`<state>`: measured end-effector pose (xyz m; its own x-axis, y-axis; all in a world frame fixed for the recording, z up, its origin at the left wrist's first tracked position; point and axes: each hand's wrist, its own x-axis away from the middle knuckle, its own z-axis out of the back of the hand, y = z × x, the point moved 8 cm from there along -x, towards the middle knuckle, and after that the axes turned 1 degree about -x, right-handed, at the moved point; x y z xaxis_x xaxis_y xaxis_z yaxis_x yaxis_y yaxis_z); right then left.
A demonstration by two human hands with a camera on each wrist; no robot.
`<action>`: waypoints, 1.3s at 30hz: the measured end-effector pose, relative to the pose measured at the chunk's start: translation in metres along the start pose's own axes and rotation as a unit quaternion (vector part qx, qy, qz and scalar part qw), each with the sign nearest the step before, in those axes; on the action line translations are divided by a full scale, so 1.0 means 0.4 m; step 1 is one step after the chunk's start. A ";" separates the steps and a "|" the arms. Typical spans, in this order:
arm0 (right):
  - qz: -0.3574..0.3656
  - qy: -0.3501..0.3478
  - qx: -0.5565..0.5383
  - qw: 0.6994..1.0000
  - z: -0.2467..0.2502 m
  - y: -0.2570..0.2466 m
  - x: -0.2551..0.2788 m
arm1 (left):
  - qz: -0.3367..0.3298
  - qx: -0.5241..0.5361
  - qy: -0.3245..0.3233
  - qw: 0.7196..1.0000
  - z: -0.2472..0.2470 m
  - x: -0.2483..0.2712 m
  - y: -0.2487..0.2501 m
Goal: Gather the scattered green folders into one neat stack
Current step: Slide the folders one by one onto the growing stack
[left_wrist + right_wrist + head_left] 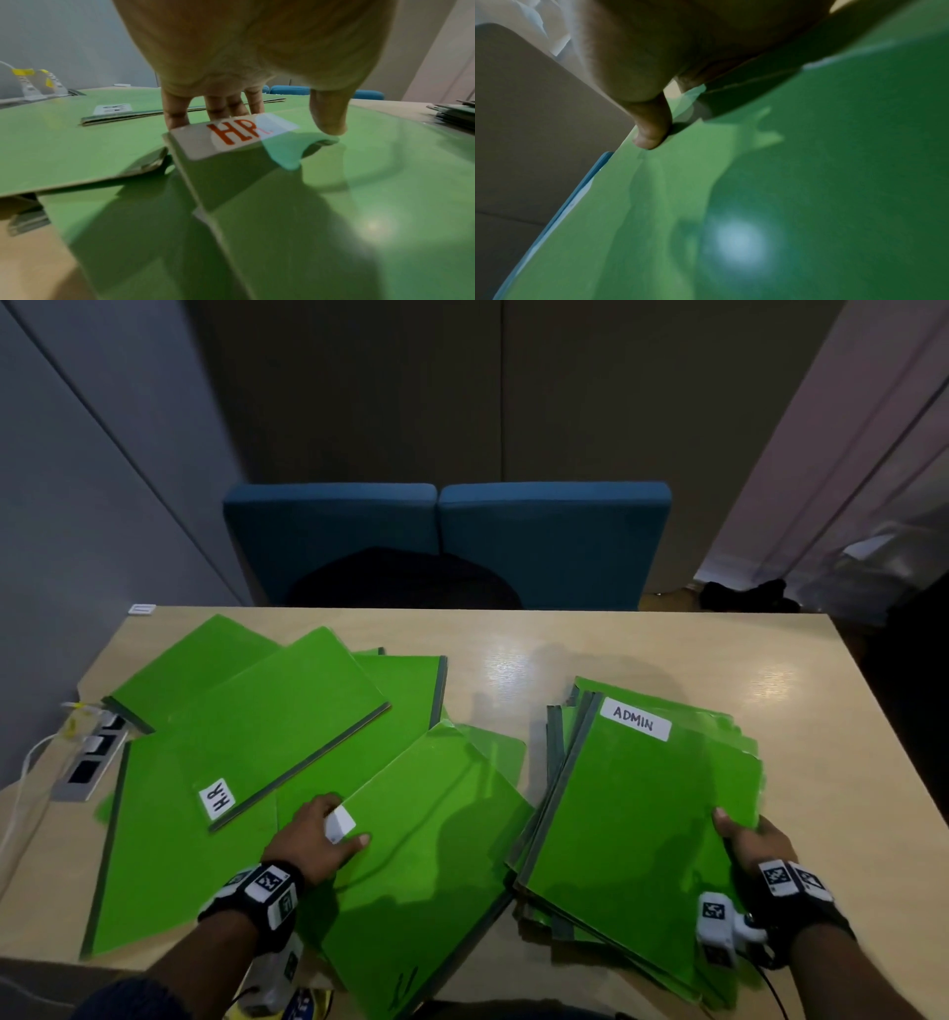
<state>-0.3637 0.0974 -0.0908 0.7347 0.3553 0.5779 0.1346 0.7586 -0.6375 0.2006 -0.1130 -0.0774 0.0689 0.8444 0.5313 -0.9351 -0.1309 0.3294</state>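
now left hand (pixel 313 839) fingers (pixel 177 113) under folder (pixel 436 839) corner, thumb atop.

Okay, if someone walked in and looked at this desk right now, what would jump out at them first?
Bright green folders dominate: a loose fan on the table's left, a rough stack topped by the ADMIN folder on the right. The left hand pinches an HR-labelled folder's corner; the right hand grips the stack's edge.

Left hand (pixel 314 839) fingers curled under a folder (pixel 431 855) corner, thumb on top, right hand (pixel 752 842) gripping stack (pixel 637 814) edge, thumb above
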 end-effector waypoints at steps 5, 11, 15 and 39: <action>-0.012 -0.013 -0.043 0.999 0.021 0.029 -0.012 | 0.007 -0.045 -0.016 0.999 -0.035 0.020 0.024; 0.000 -0.010 -0.045 0.999 0.048 0.037 -0.014 | 0.013 -0.058 -0.038 0.998 -0.037 0.020 0.065; 0.006 -0.009 -0.042 0.999 0.071 0.045 -0.014 | 0.027 -0.022 -0.069 0.997 -0.066 0.036 0.100; -0.004 0.006 -0.049 0.999 0.290 0.155 -0.052 | -0.054 -0.111 -0.083 0.989 -0.210 0.114 0.423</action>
<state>-0.4478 0.2004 -0.0835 0.7408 0.3428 0.5776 0.2042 0.7043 -0.6799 0.0162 -0.0533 -0.0629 0.2109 0.7485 0.6287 -0.9712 0.0877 0.2214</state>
